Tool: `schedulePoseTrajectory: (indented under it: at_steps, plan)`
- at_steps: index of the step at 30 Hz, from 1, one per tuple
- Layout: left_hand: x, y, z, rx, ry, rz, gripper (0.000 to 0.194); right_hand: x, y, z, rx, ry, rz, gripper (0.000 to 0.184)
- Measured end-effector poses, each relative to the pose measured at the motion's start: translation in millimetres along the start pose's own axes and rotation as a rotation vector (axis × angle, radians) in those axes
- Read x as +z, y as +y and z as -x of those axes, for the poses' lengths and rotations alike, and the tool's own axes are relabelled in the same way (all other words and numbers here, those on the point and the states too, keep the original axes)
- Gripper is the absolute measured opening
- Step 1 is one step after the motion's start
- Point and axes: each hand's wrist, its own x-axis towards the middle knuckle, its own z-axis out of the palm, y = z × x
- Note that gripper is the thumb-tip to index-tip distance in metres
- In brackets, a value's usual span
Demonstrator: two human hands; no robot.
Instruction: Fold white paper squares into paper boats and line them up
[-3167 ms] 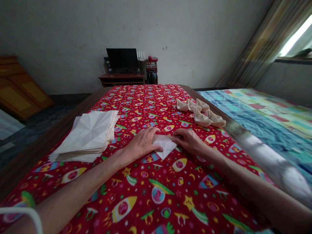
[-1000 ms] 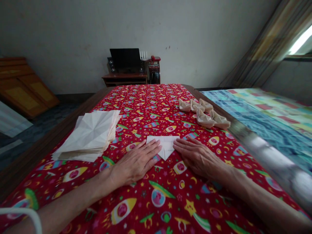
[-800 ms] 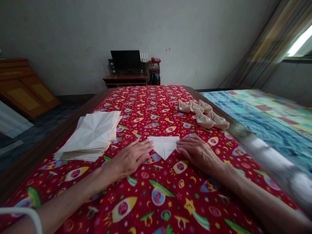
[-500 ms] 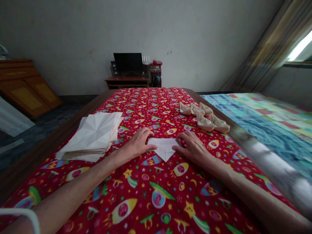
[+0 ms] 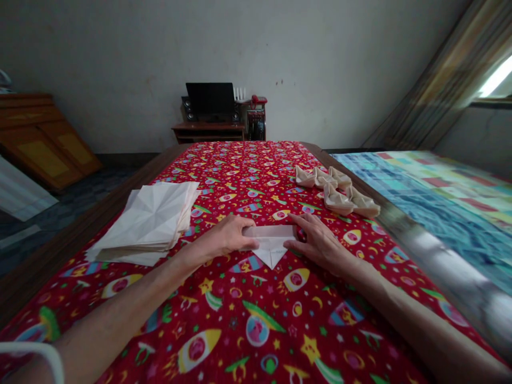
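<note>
A small white folded paper lies on the red rocket-print cloth, its point toward me and its far edge turned up into a narrow band. My left hand pinches the band's left end with curled fingers. My right hand grips the right end, fingers partly stretched over the cloth.
A stack of creased white sheets sits to the left. Several folded beige paper boats lie at the far right near the table's wooden edge. A bed with a blue patchwork cover is on the right; a desk with a monitor stands by the wall.
My hands went from lying flat beside the paper to gripping its far corners. The paper's far edge has been lifted and folded toward me into a band.
</note>
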Motion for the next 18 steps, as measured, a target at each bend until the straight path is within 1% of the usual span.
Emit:
schedulePoseTrajectory:
  at_steps: [2,3,4,6,8,9,11,12,14,16,18]
  plan:
    - [1.2,0,0,-0.016,-0.001,0.092,0.016,0,-2,0,0.039,0.005,-0.051,0.053]
    - [1.5,1,0,-0.003,0.022,0.111,0.014,-2,-3,-1,0.066,-0.007,-0.091,0.047]
    - [1.4,3,0,0.018,0.068,0.109,0.013,-4,-6,-1,0.082,-0.014,-0.131,0.036]
    - [0.0,7,3,0.092,0.218,0.069,0.009,-11,-13,-3,0.059,0.019,-0.187,0.012]
    - [-2.5,13,7,0.224,0.394,-0.007,0.008,-19,-20,-5,-0.050,0.118,-0.176,0.015]
    - [-3.7,15,9,0.301,0.462,-0.065,0.009,-22,-23,-6,-0.118,0.170,-0.140,0.016]
    - [-4.7,18,14,0.439,0.534,-0.216,0.010,-27,-27,-6,-0.239,0.227,-0.010,0.016]
    - [-4.0,18,16,0.483,0.544,-0.297,0.011,-27,-28,-5,-0.290,0.232,0.069,0.017]
    - [0.2,17,19,0.524,0.526,-0.432,0.011,-24,-29,-3,-0.367,0.193,0.213,0.019]
    - [7.3,14,22,0.535,0.471,-0.516,0.011,-19,-30,1,-0.416,0.109,0.291,0.018]
    - [14.9,11,25,0.520,0.389,-0.547,0.009,-15,-29,4,-0.425,0.012,0.315,0.016]
